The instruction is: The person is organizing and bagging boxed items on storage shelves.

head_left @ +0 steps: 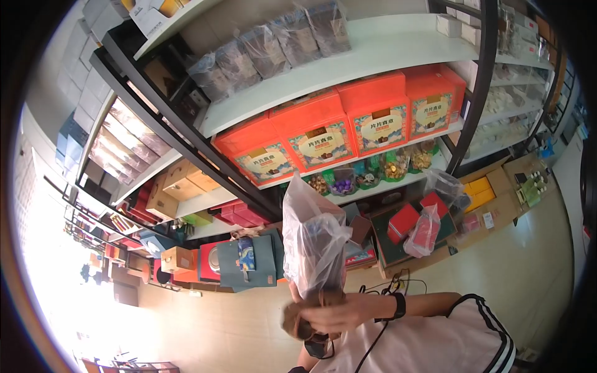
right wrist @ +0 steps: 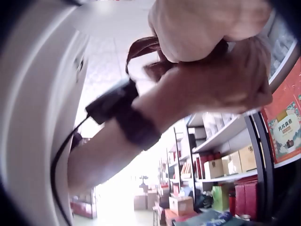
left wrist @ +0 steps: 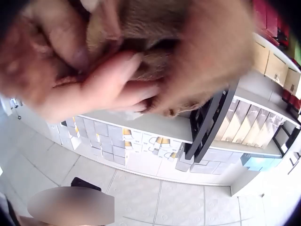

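Note:
In the head view both hands meet low in the middle around a soft brown suede-like cloth (head_left: pixel 292 321). My right hand (head_left: pixel 336 313) grips it from the right. Much of my left hand (head_left: pixel 296 293) is hidden behind it. The left wrist view shows fingers curled into the folds of the brown cloth (left wrist: pixel 153 21). Seen from the right wrist, my right hand (right wrist: pixel 207 28) lies close over my left hand (right wrist: pixel 211 84), and a brown strap (right wrist: pixel 142 47) loops out beside them. A clear plastic bag (head_left: pixel 314 242) with a boxy thing inside rises just beyond the hands.
Shelves ahead carry orange gift boxes (head_left: pixel 320 140), wrapped packs (head_left: pixel 264 50) and small bags of sweets (head_left: pixel 342 185). Lower right, an open carton (head_left: pixel 382 268) holds red boxes (head_left: pixel 403 224). Left of the plastic bag lies a dark green folder (head_left: pixel 249 264). Cables (head_left: pixel 404 283) run along the floor.

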The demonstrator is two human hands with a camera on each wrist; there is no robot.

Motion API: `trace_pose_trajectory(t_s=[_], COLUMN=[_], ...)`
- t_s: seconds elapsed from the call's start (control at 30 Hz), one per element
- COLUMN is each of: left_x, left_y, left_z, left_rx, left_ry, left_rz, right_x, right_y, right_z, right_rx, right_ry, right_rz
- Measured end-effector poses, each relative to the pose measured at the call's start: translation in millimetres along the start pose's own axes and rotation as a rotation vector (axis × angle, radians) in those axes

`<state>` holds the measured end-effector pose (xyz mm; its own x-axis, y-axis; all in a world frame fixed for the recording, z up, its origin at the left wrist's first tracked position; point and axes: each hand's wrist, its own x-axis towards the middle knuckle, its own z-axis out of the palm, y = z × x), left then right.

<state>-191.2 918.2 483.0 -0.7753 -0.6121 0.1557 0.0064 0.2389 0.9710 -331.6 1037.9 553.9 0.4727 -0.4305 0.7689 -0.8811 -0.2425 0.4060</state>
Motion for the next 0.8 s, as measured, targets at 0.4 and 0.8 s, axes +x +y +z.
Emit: trace_pose_trajectory(t_s=[0.4,0.8], left_x=[24,28], left_y=[13,-12], left_z=[27,17], left_rx=[-0.768,-0.821], left_ry=[-0.117,-0.143], left_rz=[-0.433,-0.363], right_x=[6,-17], right_y=[13,42], right_z=[-10,-51], right_rx=[0.788,1.359], right_ry=[1.116,1.354], right_rz=[1.495,1.710])
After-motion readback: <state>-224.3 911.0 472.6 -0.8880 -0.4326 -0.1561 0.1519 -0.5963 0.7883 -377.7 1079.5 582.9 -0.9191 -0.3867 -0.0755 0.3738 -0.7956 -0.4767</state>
